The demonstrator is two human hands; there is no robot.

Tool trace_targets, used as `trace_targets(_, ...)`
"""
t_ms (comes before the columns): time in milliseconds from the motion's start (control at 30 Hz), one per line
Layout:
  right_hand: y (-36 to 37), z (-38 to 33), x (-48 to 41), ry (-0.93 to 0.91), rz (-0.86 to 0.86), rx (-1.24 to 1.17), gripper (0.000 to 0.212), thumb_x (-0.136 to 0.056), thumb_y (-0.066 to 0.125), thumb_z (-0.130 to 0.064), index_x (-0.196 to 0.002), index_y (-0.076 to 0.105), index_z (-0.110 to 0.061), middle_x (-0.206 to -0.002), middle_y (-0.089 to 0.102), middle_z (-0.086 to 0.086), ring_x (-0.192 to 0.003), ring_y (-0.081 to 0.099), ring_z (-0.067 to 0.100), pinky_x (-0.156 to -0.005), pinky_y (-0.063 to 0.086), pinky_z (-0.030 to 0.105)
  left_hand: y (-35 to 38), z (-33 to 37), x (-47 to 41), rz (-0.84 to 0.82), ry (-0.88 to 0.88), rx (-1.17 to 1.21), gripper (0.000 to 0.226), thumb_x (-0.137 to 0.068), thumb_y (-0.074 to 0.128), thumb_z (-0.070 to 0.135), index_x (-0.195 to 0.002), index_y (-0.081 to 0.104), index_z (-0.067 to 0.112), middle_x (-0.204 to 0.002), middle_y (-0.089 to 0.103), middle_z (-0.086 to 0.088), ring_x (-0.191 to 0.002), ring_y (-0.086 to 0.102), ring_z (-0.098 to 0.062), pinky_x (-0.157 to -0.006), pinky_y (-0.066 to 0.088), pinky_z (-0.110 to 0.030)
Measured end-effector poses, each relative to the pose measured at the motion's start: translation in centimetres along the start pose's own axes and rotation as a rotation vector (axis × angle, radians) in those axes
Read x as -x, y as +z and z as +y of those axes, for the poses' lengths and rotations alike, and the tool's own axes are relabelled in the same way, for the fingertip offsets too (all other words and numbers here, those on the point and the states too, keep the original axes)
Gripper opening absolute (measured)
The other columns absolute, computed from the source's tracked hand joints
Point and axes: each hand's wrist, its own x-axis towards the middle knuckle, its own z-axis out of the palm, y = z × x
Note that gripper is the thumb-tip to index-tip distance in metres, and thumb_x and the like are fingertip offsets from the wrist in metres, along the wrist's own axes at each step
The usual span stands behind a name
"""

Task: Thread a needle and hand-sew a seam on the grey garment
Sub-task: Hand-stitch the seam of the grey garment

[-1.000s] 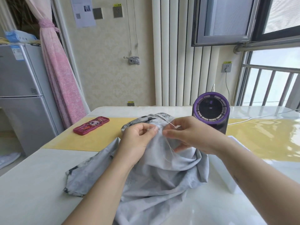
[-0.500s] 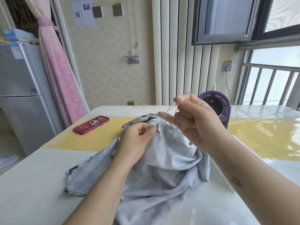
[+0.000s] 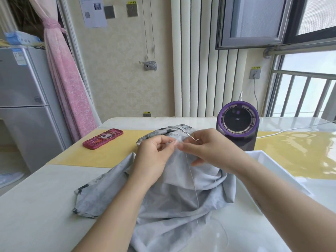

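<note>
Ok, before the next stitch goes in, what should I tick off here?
1. Left hand pinches the garment fold: ok.
2. Needle held in the right hand: ok.
3. Thread trails loose down the cloth, no tangle visible: ok.
4. Needle tip lined up on the seam: cannot tell, fingers hide it.
5. Fan stands behind the hands, apart from the thread: ok.

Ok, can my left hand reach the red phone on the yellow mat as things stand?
Probably yes. The red phone lies left of the left hand, only bare yellow mat between. But that hand pinches the grey garment and would have to let go first.
</note>
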Motion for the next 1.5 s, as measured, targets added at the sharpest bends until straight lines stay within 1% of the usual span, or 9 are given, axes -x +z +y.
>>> trace_targets(133,0.2,0.1,-0.2,-0.14,0.058,-0.027,0.022,-0.086,0.068,-0.021,-0.079,0.064,0.0,-0.059,0.046,0.005,-0.056,0.047,0.01,-0.056,0.049,0.016,-0.2,0.0,0.0,-0.007,0.017,-0.016,0.013,-0.086,0.066,0.014,-0.077,0.067,0.023,-0.071,0.07,0.007,-0.068,0.06,-0.002,-0.064,0.046,-0.014)
trace_targets(300,-0.2,-0.8,0.3,-0.304,0.04,-0.294,0.017,-0.086,0.063,-0.018,-0.072,0.058,-0.009,-0.049,0.041,-0.007,-0.046,0.028,0.006,-0.046,0.025,0.013,-0.2,0.2,-0.3,-0.001,-0.007,0.026,0.013,-0.088,0.064,0.013,-0.079,0.068,0.022,-0.072,0.07,0.008,-0.068,0.061,-0.001,-0.065,0.046,-0.014)
trace_targets(433,-0.1,-1.4,0.5,-0.267,-0.029,-0.443,0.02,-0.09,0.06,-0.01,-0.071,0.055,-0.008,-0.045,0.045,-0.013,-0.041,0.034,0.0,-0.063,0.05,0.039,0.0,0.8,-0.3,-0.014,0.026,0.025,0.012,-0.088,0.064,0.013,-0.081,0.068,0.021,-0.075,0.069,0.009,-0.068,0.061,0.003,-0.065,0.045,-0.01)
trace_targets(533,-1.3,-1.4,0.6,-0.252,0.093,-0.291,0.022,-0.09,0.061,-0.019,-0.076,0.059,-0.002,-0.046,0.043,-0.013,-0.042,0.036,0.001,-0.056,0.043,0.014,-0.4,0.5,0.0,-0.011,0.057,-0.011,0.012,-0.087,0.065,0.012,-0.081,0.068,0.022,-0.078,0.07,0.01,-0.072,0.062,0.002,-0.069,0.045,-0.012)
trace_targets(633,-2.5,-0.6,-0.1,-0.268,0.176,0.128,0.014,-0.086,0.067,-0.03,-0.084,0.069,-0.016,-0.042,0.032,-0.012,-0.042,0.027,0.006,-0.046,0.025,0.015,-0.9,0.3,0.3,-0.02,0.094,-0.023,0.013,-0.086,0.066,0.011,-0.08,0.068,0.022,-0.076,0.07,0.012,-0.074,0.062,0.001,-0.072,0.046,-0.012)
trace_targets(733,-2.7,-0.2,-0.6,-0.237,0.064,0.33,0.014,-0.081,0.069,-0.035,-0.09,0.07,-0.023,-0.038,0.032,-0.01,-0.04,0.03,0.008,-0.043,0.023,0.017,-1.1,0.3,0.5,-0.031,0.127,-0.038,0.016,-0.086,0.066,0.009,-0.079,0.067,0.023,-0.073,0.069,0.014,-0.072,0.061,0.0,-0.072,0.046,-0.012)
trace_targets(1033,-3.9,1.1,-2.1,-0.153,-0.128,0.065,0.037,-0.06,0.076,-0.054,-0.072,0.068,-0.019,-0.055,0.035,0.001,-0.057,0.027,0.02,-0.054,0.019,0.032,-1.7,0.6,0.5,-0.036,0.214,-0.185,0.015,-0.085,0.067,0.013,-0.079,0.067,0.027,-0.074,0.068,0.01,-0.068,0.057,-0.002,-0.067,0.044,-0.014)
trace_targets(1267,-4.3,0.6,-1.8,-0.264,0.116,0.01,0.015,-0.078,0.071,-0.032,-0.07,0.067,-0.02,-0.046,0.029,-0.01,-0.046,0.025,0.009,-0.048,0.025,0.022,-1.8,3.0,-1.0,0.12,0.494,-0.506,0.007,-0.085,0.068,0.017,-0.081,0.07,0.021,-0.063,0.061,0.023,-0.064,0.054,0.009,-0.063,0.037,-0.005)
trace_targets(1500,-2.9,0.0,-3.2,-0.319,0.423,0.272,0.013,-0.087,0.065,-0.019,-0.077,0.062,-0.01,-0.046,0.033,-0.007,-0.043,0.035,0.006,-0.044,0.027,0.016,-2.3,4.6,-6.5,0.03,0.77,-0.928,0.03,-0.088,0.046,0.036,-0.086,0.067,0.015,-0.08,0.065,-0.001,-0.068,0.06,-0.033,-0.063,0.051,-0.044)
